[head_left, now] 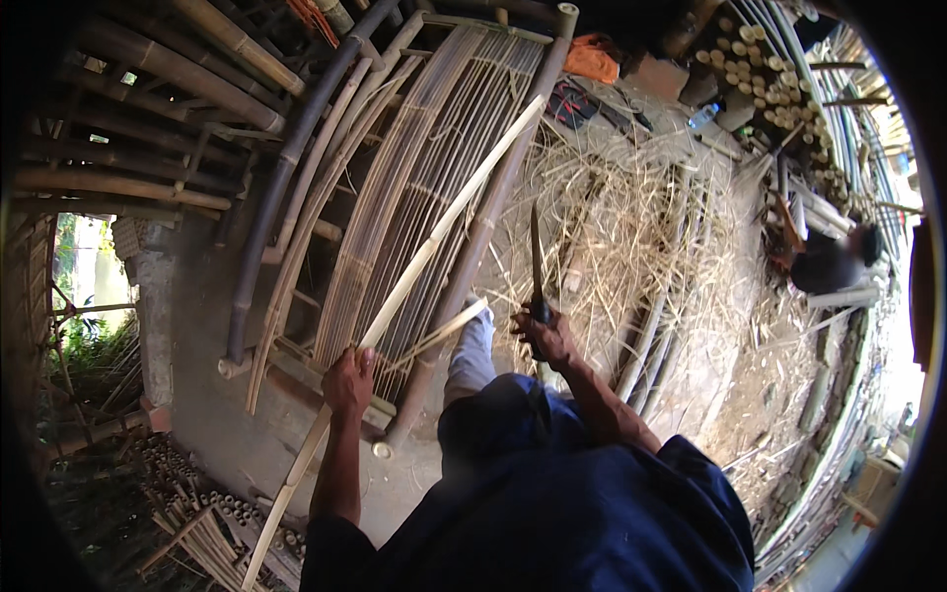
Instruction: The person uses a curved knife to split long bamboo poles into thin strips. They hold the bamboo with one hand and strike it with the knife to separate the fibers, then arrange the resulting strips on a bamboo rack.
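My left hand [347, 383] is closed around a long pale bamboo strip [444, 225], which runs slantwise from the lower left up over a bamboo bench [490, 212]. A thinner, partly split sliver [446, 328] sticks out from near that hand toward the right. To the right, my right hand [549, 337] grips a long knife [536, 255] by its dark handle, blade pointing up and away from me. The knife and the strip are apart. Under the strip lie the bench's many narrow slats [370, 232]. My leg in pale trousers [472, 350] stands beside the bench.
Bamboo shavings [661, 232] cover the floor at right, with poles [646, 340] among them. Stacked bamboo [760, 69] stands at the back right, near a plastic bottle [703, 116] and an orange cloth [592, 59]. Another person [834, 261] is at far right. Cut poles [212, 523] lie lower left.
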A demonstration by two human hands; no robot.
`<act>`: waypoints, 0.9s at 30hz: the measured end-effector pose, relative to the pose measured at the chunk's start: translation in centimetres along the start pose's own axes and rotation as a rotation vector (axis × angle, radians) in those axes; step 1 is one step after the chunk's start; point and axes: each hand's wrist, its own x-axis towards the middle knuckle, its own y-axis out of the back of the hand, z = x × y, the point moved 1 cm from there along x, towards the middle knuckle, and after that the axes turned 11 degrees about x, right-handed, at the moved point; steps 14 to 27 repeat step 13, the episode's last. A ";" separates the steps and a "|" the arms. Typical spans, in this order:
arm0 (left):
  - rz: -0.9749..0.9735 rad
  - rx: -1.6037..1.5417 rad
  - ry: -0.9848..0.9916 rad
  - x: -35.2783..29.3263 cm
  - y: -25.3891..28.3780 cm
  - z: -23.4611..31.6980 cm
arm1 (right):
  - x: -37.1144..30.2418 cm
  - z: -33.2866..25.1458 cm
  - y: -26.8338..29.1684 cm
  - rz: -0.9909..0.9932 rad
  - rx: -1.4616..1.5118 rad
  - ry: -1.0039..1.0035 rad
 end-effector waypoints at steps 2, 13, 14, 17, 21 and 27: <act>0.018 -0.044 0.036 -3.9 2.9 3.6 | -3.3 1.3 -1.1 0.043 0.169 -0.019; 0.138 -0.080 -0.455 -13.2 4.2 19.6 | -5.8 1.4 5.2 -0.121 0.594 0.211; 0.138 -0.080 -0.455 -13.2 4.2 19.6 | -5.8 1.4 5.2 -0.121 0.594 0.211; 0.138 -0.080 -0.455 -13.2 4.2 19.6 | -5.8 1.4 5.2 -0.121 0.594 0.211; 0.138 -0.080 -0.455 -13.2 4.2 19.6 | -5.8 1.4 5.2 -0.121 0.594 0.211; 0.138 -0.080 -0.455 -13.2 4.2 19.6 | -5.8 1.4 5.2 -0.121 0.594 0.211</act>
